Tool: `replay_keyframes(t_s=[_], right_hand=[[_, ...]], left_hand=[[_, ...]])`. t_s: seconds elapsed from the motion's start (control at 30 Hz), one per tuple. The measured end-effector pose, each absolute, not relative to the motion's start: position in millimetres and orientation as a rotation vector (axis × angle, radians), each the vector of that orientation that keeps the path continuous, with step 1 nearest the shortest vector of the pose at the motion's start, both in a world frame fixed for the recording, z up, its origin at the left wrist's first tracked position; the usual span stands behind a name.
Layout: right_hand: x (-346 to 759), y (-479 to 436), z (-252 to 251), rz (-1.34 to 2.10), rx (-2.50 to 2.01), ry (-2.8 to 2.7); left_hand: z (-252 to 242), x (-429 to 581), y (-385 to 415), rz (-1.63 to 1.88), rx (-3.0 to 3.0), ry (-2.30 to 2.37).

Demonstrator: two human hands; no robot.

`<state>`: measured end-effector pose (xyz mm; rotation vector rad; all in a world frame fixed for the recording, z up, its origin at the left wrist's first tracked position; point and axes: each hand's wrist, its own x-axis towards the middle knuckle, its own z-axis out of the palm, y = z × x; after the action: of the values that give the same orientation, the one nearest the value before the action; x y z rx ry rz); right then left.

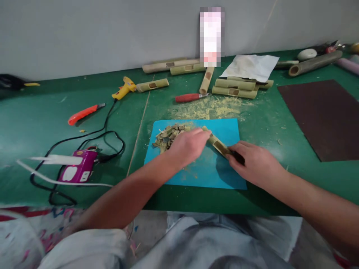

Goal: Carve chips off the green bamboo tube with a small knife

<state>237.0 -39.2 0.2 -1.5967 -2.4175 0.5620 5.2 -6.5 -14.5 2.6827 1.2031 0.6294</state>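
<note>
In the head view, the left hand (193,144) and right hand (254,161) each have a closed grip on one end of the tube (219,145), over the blue sheet (209,170). A slack hold could let it twist; a stray left wrist might scatter the chips (168,135).

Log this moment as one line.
Left hand: holds far end of bamboo tube | Right hand: holds near end | Below: blue sheet | Nearby: bamboo chips | Rest: glue gun, box cutter
</note>
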Motion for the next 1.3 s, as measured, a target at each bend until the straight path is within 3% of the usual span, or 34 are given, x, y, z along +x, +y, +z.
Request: replay_keyframes(t_s=[0.33, 0.5, 0.83, 0.97, 1.3], right_hand=[[235.1, -40.7, -1.4, 0.479, -1.607, -2.377], [235.4, -41.0, -0.3, 0.483, -1.597, -2.399], [236.3, -39.2, -1.3, 0.497, -1.582, -2.4], [236.9, -39.5, -2.0, 0.472, -1.578, -2.403], [236.9, -40.1, -2.9, 0.435, -1.586, -2.417]], left_hand=[[-19.0, -2.2, 4.8, 0.725, 2.72, 1.32], [-19.3, 3.7, -2.6, 0.604, 2.69, 1.118], [-20.0, 0.2, 0.0, 0.755, 2.662, 1.11], [-10.1, -0.2, 2.2, 0.94, 2.434, 1.263], [11.9, 5.3, -1.0, 0.907, 1.635, 1.301]])
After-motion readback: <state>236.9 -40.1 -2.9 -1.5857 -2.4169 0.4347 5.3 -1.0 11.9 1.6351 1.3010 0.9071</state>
